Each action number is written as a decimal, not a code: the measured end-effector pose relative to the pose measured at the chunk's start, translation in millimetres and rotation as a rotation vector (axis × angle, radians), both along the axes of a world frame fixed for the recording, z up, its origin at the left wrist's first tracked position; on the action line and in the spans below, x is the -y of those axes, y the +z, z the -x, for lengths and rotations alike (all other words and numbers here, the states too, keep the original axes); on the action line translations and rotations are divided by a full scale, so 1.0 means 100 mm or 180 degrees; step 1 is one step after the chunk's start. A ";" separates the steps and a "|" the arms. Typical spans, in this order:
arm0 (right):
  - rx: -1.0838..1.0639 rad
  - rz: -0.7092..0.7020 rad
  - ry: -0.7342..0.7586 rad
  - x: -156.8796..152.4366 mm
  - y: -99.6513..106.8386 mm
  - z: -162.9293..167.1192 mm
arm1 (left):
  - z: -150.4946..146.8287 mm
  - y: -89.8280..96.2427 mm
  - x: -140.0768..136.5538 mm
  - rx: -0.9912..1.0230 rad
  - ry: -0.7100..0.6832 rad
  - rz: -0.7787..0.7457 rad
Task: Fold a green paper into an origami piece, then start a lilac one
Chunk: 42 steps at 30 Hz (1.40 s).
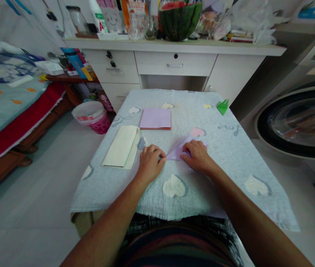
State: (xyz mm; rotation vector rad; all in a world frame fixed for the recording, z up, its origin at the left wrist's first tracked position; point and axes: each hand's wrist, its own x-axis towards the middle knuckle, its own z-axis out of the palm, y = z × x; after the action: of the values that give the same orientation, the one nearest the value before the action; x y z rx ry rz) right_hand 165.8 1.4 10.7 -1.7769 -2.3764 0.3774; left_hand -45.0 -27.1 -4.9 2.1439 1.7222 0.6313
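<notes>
A folded sheet of light purple origami paper (pixel 175 152) lies on the cloth-covered table, narrowing to a point at its left end. My left hand (pixel 151 160) pinches that pointed tip between thumb and fingers. Over the paper's right part rests my right hand (pixel 198 155), its fingers curled and pressing on it; part of the sheet is hidden beneath. Beyond my left hand sits a square stack of purple paper (pixel 155 118) with a red edge showing underneath. A folded cream paper (pixel 122 146) lies to the left. At the table's far right corner is a small green folded paper piece (pixel 223 107).
A pale blue cloth with hearts (pixel 202 196) covers the table. Behind stands a white cabinet (pixel 175 63) with a cut watermelon (pixel 180 22) on top. A pink bin (pixel 93 116) and a bed (pixel 13 107) are at left, a washing machine (pixel 299 118) at right.
</notes>
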 end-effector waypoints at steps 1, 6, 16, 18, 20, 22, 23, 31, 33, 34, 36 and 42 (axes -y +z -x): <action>-0.0012 0.0016 -0.0008 0.00 0.01 0.00 | 0.00 0.00 0.00 -0.0001 0.0001 -0.0002; -0.0142 0.0046 -0.0054 0.01 0.04 0.00 | -0.01 0.00 0.00 -0.0021 0.0043 0.0001; -0.0107 0.0087 -0.0171 -0.01 0.06 0.06 | -0.05 0.02 -0.01 -0.0158 0.0145 0.0035; -0.0100 0.0071 -0.0184 -0.01 0.04 0.06 | -0.05 0.01 -0.01 -0.0169 0.0147 0.0037; -0.0096 0.0064 -0.0190 -0.01 0.03 0.06 | -0.05 0.01 -0.01 -0.0178 0.0162 0.0042; -0.0100 0.0061 -0.0185 -0.01 0.02 0.06 | -0.06 0.02 -0.01 -0.0187 0.0189 0.0058; -0.0098 0.0060 -0.0183 -0.01 0.02 0.05 | -0.06 0.02 -0.01 -0.0193 0.0211 0.0072; -0.0095 0.0038 -0.0180 0.02 0.02 0.05 | -0.10 0.04 -0.01 -0.0234 0.0325 0.0188; -0.0086 0.0049 -0.0198 0.01 0.02 0.05 | -0.08 0.04 -0.01 -0.0228 0.0281 0.0203; -0.0081 0.0060 -0.0207 0.01 0.01 0.05 | -0.07 0.05 0.00 -0.0217 0.0248 0.0206; -0.0077 0.0071 -0.0216 0.01 0.01 0.06 | -0.05 0.05 0.01 -0.0184 0.0184 0.0211; -0.0062 0.0084 -0.0214 0.01 0.02 0.06 | -0.05 0.08 0.03 -0.0196 0.0177 0.0272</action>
State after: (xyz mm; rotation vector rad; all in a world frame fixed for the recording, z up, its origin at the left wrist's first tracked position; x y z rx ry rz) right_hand 160.0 0.7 12.7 -1.8502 -2.3023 0.4173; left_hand -39.9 -30.3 3.4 2.0842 1.8124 0.5012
